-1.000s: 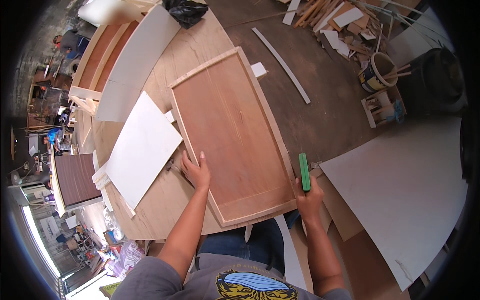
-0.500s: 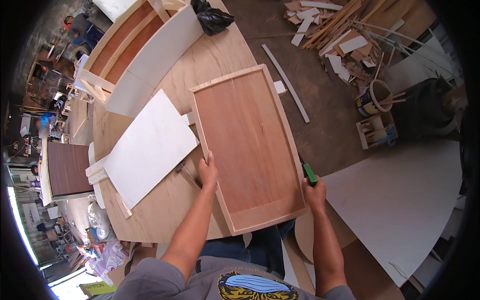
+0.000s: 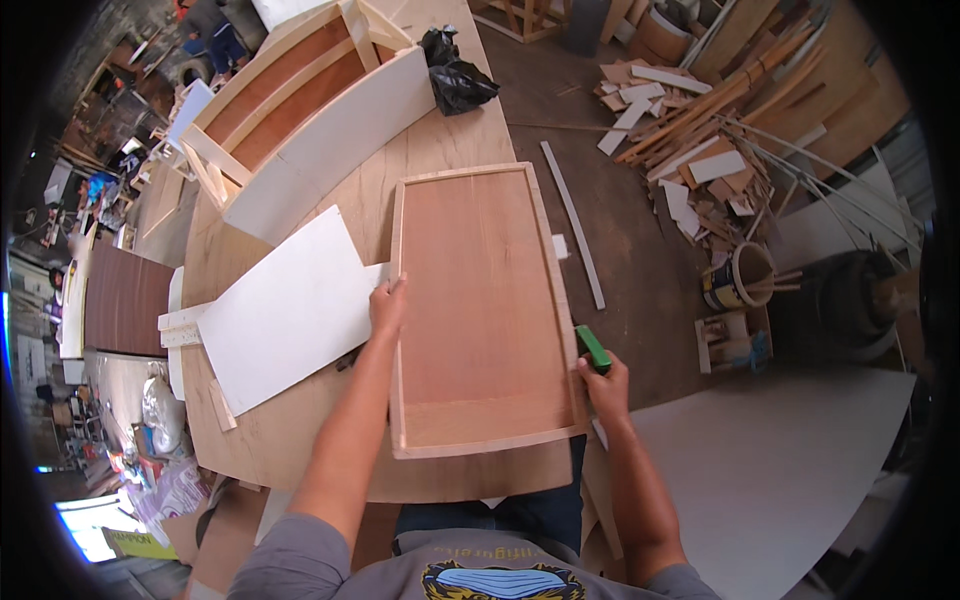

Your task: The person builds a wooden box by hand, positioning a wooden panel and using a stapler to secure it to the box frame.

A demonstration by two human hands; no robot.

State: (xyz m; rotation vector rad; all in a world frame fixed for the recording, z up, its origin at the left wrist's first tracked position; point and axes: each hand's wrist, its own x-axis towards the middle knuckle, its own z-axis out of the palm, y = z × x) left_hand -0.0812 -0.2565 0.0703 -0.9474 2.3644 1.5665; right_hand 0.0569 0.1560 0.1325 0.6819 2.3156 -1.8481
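A shallow framed wooden panel (image 3: 480, 300), reddish-brown plywood edged with pale strips, lies between my hands above the plywood tabletop (image 3: 300, 440). My left hand (image 3: 388, 305) is closed on the middle of its left edge. Along the lower right edge, my right hand (image 3: 606, 385) grips a green-handled tool (image 3: 594, 350); its working end is mostly hidden behind the frame. Whether the right fingers also clasp the panel is hard to see. Left of the panel rests a white board (image 3: 290, 310). The hammer is almost covered by my left forearm.
A curved wooden frame with a white face (image 3: 330, 140) stands at the far left of the table, beside a black plastic bag (image 3: 460, 85). Wood scraps (image 3: 700, 170), a bucket (image 3: 738, 277) and a large white sheet (image 3: 760, 470) lie to the right. Another person (image 3: 215, 35) is far off.
The panel has turned slightly and sits straighter in view, with both hands still at its edges. The view has shifted, and the hammer is now mostly hidden.
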